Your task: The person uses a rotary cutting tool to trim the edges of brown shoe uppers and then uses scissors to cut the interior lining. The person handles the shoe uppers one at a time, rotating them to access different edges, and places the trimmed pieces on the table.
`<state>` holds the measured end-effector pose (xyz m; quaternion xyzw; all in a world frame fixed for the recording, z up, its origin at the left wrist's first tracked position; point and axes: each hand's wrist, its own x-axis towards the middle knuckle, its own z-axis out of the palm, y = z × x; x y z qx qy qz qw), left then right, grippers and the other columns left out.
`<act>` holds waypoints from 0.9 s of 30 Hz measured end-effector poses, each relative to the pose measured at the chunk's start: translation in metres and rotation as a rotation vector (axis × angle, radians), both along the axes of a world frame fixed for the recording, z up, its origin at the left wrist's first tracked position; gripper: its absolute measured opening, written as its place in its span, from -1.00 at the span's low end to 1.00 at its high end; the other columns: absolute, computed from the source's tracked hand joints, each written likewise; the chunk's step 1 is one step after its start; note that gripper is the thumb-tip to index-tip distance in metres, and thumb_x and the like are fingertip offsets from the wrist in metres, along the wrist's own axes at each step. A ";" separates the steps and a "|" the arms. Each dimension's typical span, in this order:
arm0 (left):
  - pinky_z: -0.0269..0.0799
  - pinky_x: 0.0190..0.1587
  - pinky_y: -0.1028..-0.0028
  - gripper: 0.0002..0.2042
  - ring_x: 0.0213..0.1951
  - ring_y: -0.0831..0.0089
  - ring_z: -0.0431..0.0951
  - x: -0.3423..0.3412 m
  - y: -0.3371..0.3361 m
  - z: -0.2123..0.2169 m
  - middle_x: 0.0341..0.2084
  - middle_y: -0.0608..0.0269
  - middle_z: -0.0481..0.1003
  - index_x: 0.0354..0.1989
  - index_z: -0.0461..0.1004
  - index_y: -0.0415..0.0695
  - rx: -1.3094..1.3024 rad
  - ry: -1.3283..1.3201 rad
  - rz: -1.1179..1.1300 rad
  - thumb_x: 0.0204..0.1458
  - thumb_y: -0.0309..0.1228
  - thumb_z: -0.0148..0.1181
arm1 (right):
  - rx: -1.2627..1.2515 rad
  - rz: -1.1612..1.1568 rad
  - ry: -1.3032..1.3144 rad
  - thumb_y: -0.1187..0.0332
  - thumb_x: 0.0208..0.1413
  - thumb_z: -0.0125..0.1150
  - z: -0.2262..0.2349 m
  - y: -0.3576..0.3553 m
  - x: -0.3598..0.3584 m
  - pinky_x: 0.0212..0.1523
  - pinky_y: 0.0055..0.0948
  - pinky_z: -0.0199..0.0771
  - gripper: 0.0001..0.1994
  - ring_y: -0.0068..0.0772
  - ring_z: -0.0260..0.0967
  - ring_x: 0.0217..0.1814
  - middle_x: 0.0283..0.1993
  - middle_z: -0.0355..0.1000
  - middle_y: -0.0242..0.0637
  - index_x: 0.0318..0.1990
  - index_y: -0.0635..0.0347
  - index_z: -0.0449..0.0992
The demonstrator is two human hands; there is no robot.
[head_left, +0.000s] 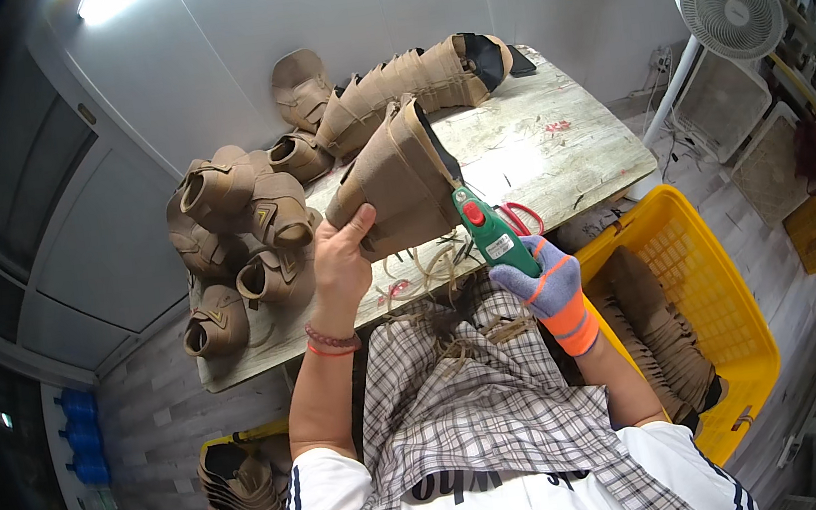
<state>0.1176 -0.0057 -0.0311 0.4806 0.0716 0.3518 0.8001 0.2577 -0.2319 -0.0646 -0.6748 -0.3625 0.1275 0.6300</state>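
My left hand (pixel 341 268), bare and with red bracelets at the wrist, grips a brown shoe upper (pixel 391 191) by its lower left side, thumb on the outside. The upper is raised over the table's front part, its dark-lined edge facing right. In my right hand (pixel 547 284), wearing a grey and orange glove, is a green handheld power tool (pixel 497 237) with a red button. The tool's tip meets the upper's right edge; whether it touches the material I cannot tell. Just behind the tool lie red-handled scissors (pixel 522 216), partly hidden.
A worn whitish table (pixel 586 134) carries a row of nested uppers (pixel 399 90) at the back and a heap of shaped uppers (pixel 257 212) at left. Loose strips lie near its front edge. Right: yellow basket (pixel 737 318) with stacked pieces, white fan (pixel 730 7). Lower left: more stacked pieces (pixel 245 500).
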 end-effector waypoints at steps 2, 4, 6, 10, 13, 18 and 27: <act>0.51 -0.01 0.31 -0.71 -0.10 0.35 0.56 0.000 -0.013 0.002 -0.08 0.13 0.54 0.02 0.44 -0.33 0.072 0.022 0.018 0.14 -0.51 0.15 | 0.009 0.013 0.054 0.11 -0.12 0.51 0.001 0.000 0.000 -0.47 -0.60 0.44 -0.54 -0.70 0.40 -0.51 -0.51 0.50 -0.34 -0.21 0.30 0.53; 0.48 -0.15 0.45 -0.75 -0.20 0.46 0.55 0.003 -0.022 -0.006 -0.16 0.21 0.56 -0.04 0.49 -0.31 0.237 0.053 0.151 0.12 -0.51 0.19 | 0.020 0.007 0.075 0.11 -0.10 0.49 0.002 0.001 0.000 -0.48 -0.62 0.42 -0.56 -0.73 0.36 -0.51 -0.52 0.49 -0.37 -0.22 0.30 0.53; 0.34 -0.38 0.58 -0.83 -0.36 0.64 0.46 -0.001 -0.029 -0.010 -0.35 0.38 0.57 -0.16 0.56 -0.27 0.446 0.161 0.274 0.09 -0.50 0.24 | 0.037 0.024 0.153 0.12 -0.07 0.47 0.004 0.002 0.000 -0.48 -0.63 0.40 -0.56 -0.74 0.35 -0.51 -0.52 0.48 -0.39 -0.22 0.32 0.53; 0.34 -0.42 0.52 -0.88 -0.49 0.60 0.45 -0.005 -0.033 -0.020 -0.51 0.31 0.55 -0.27 0.57 -0.27 0.930 0.297 0.464 0.04 -0.50 0.27 | 0.012 0.027 0.155 0.13 -0.03 0.44 0.012 0.000 0.004 -0.51 -0.66 0.36 -0.58 -0.75 0.32 -0.52 -0.52 0.46 -0.43 -0.22 0.34 0.53; 0.43 -0.34 0.38 -0.85 -0.41 0.20 0.57 -0.010 -0.035 -0.019 -0.43 0.04 0.57 -0.24 0.56 -0.27 1.131 0.357 0.485 0.00 -0.55 0.27 | 0.065 0.057 0.278 0.14 -0.01 0.43 0.021 -0.001 0.002 -0.53 -0.67 0.32 -0.61 -0.76 0.29 -0.53 -0.51 0.45 -0.46 -0.23 0.33 0.54; 0.46 -0.29 0.30 -0.86 -0.32 0.04 0.58 -0.012 -0.034 -0.017 -0.36 -0.01 0.58 -0.25 0.56 -0.29 1.411 0.251 0.527 0.00 -0.59 0.22 | 0.126 0.074 0.325 0.17 0.02 0.40 0.023 -0.001 0.002 -0.49 -0.66 0.31 -0.65 -0.79 0.26 -0.48 -0.49 0.45 -0.49 -0.22 0.30 0.57; 0.45 -0.19 0.23 -0.77 -0.26 0.00 0.55 -0.032 -0.034 -0.033 -0.30 0.00 0.57 -0.20 0.57 -0.28 1.577 0.261 0.423 -0.06 -0.68 0.15 | 0.117 0.140 0.455 0.16 0.09 0.33 0.039 -0.014 0.007 -0.53 -0.67 0.29 -0.67 -0.75 0.30 -0.52 -0.47 0.43 -0.48 -0.19 0.28 0.55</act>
